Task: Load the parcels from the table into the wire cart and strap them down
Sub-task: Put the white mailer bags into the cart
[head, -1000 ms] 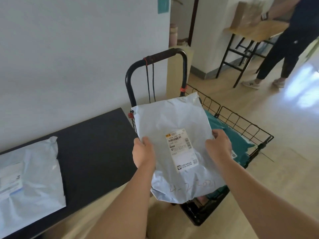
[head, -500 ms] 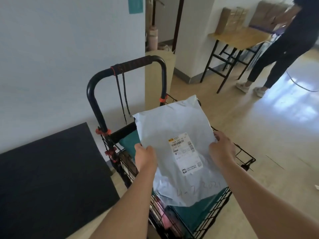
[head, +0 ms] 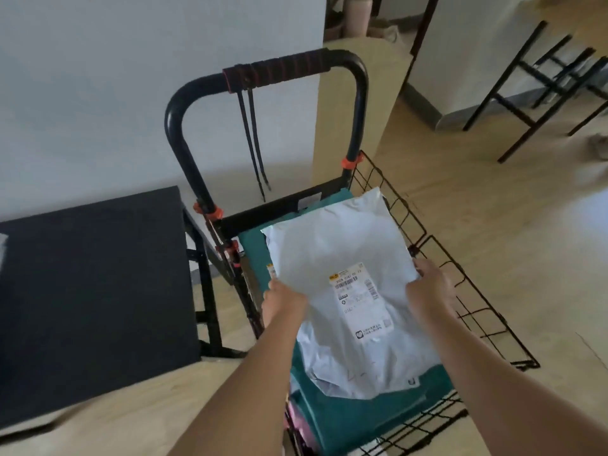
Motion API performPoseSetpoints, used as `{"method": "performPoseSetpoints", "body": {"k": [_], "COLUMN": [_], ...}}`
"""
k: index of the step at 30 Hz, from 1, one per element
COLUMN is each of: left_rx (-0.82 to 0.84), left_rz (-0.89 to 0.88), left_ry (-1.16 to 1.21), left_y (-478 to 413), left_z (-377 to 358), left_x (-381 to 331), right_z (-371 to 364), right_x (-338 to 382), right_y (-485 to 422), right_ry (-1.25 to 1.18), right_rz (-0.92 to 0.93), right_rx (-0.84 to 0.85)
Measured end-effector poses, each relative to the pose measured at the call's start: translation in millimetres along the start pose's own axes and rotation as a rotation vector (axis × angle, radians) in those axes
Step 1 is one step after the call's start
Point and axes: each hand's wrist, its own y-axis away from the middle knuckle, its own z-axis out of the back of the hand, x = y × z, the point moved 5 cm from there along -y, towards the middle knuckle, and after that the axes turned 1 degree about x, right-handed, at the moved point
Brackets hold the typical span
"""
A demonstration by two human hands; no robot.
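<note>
Now the white parcel (head: 342,258) is lying on a teal parcel (head: 362,419) inside the wire cart (head: 437,255), so placement is probably finishing; the next move is calling for letting go, then reaching the hanging straps (head: 253,136). The left hand (head: 283,301) and right hand (head: 431,287) are each pinching a side edge, grip curled.

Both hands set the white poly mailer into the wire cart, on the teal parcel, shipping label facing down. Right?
No: the head view shows the shipping label facing up. The rest holds: the left hand and right hand grip the white poly mailer by its sides, on the teal parcel in the wire cart.
</note>
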Motion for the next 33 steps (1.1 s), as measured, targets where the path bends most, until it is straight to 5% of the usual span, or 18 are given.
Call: {"method": "performPoseSetpoints", "body": {"k": [8, 13, 16, 33], "left_rx": [-0.206, -0.315, -0.255, -0.286], "left_rz": [0.154, -0.150, -0.310, -0.339], "left_ry": [0.089, -0.332, -0.449, -0.691], "left_y": [-0.6, 5.3, -0.2, -53.4], "left_z": [-43.3, -60.6, -89.6, -147.5], "left_x": [16.3, -14.6, -36.1, 4.4], "right_z": [-36.9, -68.3, -94.2, -165.2], "right_x": [-18.4, 4.4, 12.5, -54.4], "right_y": [-53.1, -56.0, -57.8, -84.0], "right_ry": [0.216, 0.727, 0.808, 0.835], "right_rz": [0.228, 0.808, 0.957, 0.975], "right_rx": [0.230, 0.267, 0.319, 0.404]}}
